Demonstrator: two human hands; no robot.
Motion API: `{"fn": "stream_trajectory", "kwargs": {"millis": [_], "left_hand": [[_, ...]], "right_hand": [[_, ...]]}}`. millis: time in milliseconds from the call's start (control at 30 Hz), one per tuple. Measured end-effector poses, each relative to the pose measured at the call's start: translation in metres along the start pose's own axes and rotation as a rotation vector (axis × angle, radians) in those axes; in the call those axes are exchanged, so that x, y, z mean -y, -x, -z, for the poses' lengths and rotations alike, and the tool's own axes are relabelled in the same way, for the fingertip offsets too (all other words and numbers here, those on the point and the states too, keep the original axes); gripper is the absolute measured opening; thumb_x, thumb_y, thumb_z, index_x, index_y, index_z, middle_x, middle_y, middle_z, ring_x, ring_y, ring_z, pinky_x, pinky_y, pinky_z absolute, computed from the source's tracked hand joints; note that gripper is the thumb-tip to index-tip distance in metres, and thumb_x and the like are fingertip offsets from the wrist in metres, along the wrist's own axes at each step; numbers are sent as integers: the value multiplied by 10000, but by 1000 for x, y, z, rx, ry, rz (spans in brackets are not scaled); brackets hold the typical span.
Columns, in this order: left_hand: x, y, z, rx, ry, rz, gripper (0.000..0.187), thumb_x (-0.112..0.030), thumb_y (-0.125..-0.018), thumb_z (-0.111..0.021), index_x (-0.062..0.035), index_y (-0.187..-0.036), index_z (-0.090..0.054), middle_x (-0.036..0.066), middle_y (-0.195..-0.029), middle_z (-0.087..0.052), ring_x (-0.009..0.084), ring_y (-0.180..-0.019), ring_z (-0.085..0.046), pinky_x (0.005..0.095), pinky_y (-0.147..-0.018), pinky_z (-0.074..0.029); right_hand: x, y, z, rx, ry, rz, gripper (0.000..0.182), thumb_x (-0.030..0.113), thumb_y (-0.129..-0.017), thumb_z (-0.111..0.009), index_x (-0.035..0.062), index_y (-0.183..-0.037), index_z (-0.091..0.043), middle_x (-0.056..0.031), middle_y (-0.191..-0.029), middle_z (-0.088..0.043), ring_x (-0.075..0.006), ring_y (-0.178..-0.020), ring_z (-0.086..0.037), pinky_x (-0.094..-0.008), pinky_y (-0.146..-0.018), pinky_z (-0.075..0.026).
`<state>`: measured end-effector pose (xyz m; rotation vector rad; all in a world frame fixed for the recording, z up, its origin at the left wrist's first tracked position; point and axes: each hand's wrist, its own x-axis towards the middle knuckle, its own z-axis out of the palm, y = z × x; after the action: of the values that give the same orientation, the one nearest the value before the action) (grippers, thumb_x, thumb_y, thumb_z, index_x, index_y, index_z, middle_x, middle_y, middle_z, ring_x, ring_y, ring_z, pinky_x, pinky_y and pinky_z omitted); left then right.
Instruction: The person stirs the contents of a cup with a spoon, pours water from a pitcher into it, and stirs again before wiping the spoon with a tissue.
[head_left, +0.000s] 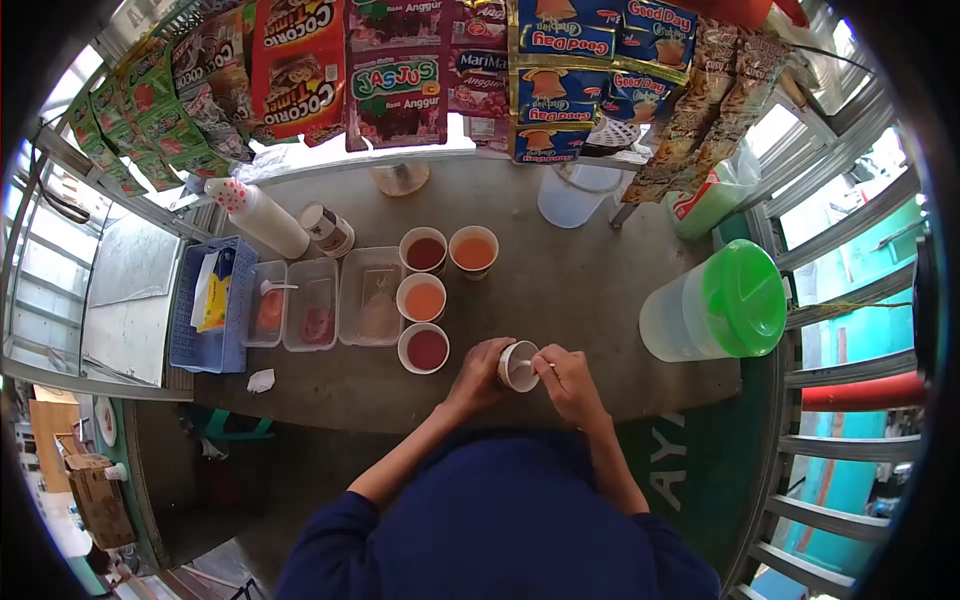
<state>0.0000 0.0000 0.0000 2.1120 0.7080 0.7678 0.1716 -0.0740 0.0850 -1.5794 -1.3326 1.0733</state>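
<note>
- Left hand [480,374] wraps a round white paper cup [519,370] near the brown-grey tabletop's [570,290] six-o'clock edge; right hand [566,388] pinches a slim pale utensil [527,363] inside.
- Nine to eleven o'clock: four filled paper cups [422,349].
- Two o'clock: translucent, green-lidded plastic jug [678,318].

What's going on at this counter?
A person is working over a paper cup: the left hand steadies it, while the right hand holds what looks like a white spoon inside it. Four more paper cups stand beyond, two with orange drinks and two with reddish ones. To their left are three clear plastic tubs of what looks like powder, and a green-lidded jug stands at right.
</note>
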Motion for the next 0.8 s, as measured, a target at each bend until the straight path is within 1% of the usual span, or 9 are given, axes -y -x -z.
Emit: {"fn": "stream_trajectory", "kwargs": {"millis": [67,100,167,267,400,500,567,667,800], "left_hand": [[1,0,1,-12,0,-8,791,-115,-547,-826,-81,-1241,-448,139,-1186,-556,356,-1118,-531,459,-931,-424],[1,-1,0,-14,-1,-9,791,-115,-547,-826,-81,-1241,-448,139,-1186,-556,356,-1118,-531,459,-931,-424],[3,-1,0,-20,-8,-25,799,-111,-539,-829,-80,-1240,-447,137,-1179,-558,358,-1112,-533,459,-923,-428],[4,0,-2,-22,12,-23,800,-109,-541,-828,-77,-1243,-443,136,-1181,-559,359,-1111,-534,459,-921,-430],[5,0,-1,-8,-32,-28,799,-116,-549,-829,-74,-1245,-440,141,-1185,-559,359,-1112,-535,459,-920,-430],[4,0,-3,-26,-14,-34,793,-121,-558,-829,-71,-1247,-440,145,-1189,-558,358,-1114,-536,459,-921,-430],[4,0,-2,-24,-14,-30,789,-126,-563,-830,-70,-1247,-440,148,-1184,-559,358,-1113,-537,460,-922,-430],[1,-1,-1,-18,-29,-14,786,-125,-564,-829,-68,-1245,-440,149,-1183,-560,359,-1116,-536,460,-924,-429],[2,0,-2,-31,-17,-28,787,-118,-562,-827,-68,-1245,-440,150,-1184,-559,360,-1116,-536,459,-928,-426]], "right_hand": [[0,-2,-2,-182,410,362,233,159,-935,-504,6,-773,-572,-119,-700,-588,-213,-604,-577,-328,-603,-429],[0,-2,0,-182,410,365,233,159,-935,-504,6,-773,-572,-119,-700,-588,-213,-604,-577,-328,-603,-429],[-1,-2,0,-54,86,197,225,142,-931,-498,3,-770,-570,-118,-689,-583,-232,-579,-558,-326,-561,-417],[-1,-2,-4,-147,152,260,226,149,-933,-497,4,-776,-571,-115,-699,-585,-241,-597,-554,-330,-577,-414],[2,-2,0,-91,249,268,227,150,-935,-495,5,-778,-572,-113,-699,-588,-241,-615,-565,-326,-585,-421],[3,-1,-1,-55,-57,128,228,145,-936,-492,1,-777,-571,-112,-700,-585,-236,-620,-569,-323,-597,-426],[4,-2,0,-131,309,288,227,137,-936,-487,-3,-778,-570,-109,-699,-580,-228,-622,-565,-323,-610,-430],[1,-2,2,-25,-3,131,233,139,-939,-482,-7,-779,-567,-107,-698,-573,-223,-616,-555,-323,-611,-427],[-1,-2,-2,-155,130,237,238,144,-941,-479,-6,-777,-566,-103,-696,-573,-224,-615,-554,-320,-609,-426]]}}
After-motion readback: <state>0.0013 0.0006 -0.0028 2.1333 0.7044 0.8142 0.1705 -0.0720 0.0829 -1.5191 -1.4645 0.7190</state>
